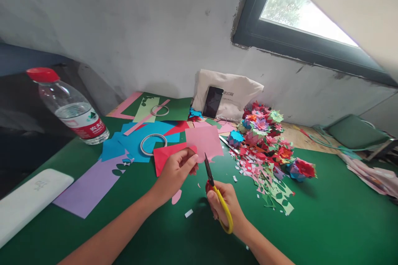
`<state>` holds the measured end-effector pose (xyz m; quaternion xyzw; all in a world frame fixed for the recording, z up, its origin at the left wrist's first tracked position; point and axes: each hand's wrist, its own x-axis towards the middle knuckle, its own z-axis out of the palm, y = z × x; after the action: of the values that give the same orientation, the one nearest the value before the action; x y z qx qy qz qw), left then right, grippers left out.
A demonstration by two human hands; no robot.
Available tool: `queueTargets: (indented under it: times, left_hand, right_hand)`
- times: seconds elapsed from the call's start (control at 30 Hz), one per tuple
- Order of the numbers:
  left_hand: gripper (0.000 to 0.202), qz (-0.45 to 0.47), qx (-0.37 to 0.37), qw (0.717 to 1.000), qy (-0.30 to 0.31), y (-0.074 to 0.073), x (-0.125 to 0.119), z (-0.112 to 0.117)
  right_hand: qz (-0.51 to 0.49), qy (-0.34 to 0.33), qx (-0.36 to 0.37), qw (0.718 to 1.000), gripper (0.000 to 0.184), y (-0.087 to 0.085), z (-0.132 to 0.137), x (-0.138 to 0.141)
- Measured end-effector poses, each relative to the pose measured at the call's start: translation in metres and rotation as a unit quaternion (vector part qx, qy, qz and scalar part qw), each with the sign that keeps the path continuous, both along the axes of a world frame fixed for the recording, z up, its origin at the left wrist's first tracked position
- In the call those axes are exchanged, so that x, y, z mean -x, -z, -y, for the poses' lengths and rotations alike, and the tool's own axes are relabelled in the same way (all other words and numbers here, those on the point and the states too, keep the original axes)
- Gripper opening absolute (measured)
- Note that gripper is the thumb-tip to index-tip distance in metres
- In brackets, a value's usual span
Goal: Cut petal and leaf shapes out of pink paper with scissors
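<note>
Pink paper (205,138), L hand (174,172) clamped on btm edge, R hand (228,205) round scissors (222,200), room on tabletop (336,223) R.

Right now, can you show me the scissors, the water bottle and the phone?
Scissors (220,197): head view, on the yellow handle.
Water bottle (81,121): head view, on the label.
Phone (213,102): head view, on the dark screen.

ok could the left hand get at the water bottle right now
Probably yes: nothing visible blocks the water bottle, though the left hand would likely have to release the pink paper first.
</note>
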<state>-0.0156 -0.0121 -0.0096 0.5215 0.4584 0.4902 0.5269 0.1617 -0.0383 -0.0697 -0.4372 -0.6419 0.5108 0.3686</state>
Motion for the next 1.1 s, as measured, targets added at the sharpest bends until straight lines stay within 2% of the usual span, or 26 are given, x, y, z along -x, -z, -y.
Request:
queueTargets:
  times: [0.67,1.1]
  left_hand:
    - [0.031,0.019,-0.026,0.999,-0.012,-0.0004,0.0028,0.0]
    - [0.032,0.089,0.016,0.995,-0.031,-0.0013,-0.0006,-0.0001]
  right_hand:
    - [0.028,-0.02,-0.006,0.999,0.059,-0.0022,0.0007,-0.0023]
    - [0.019,-0.015,0.007,1.0,0.061,-0.0017,0.0029,-0.0003]
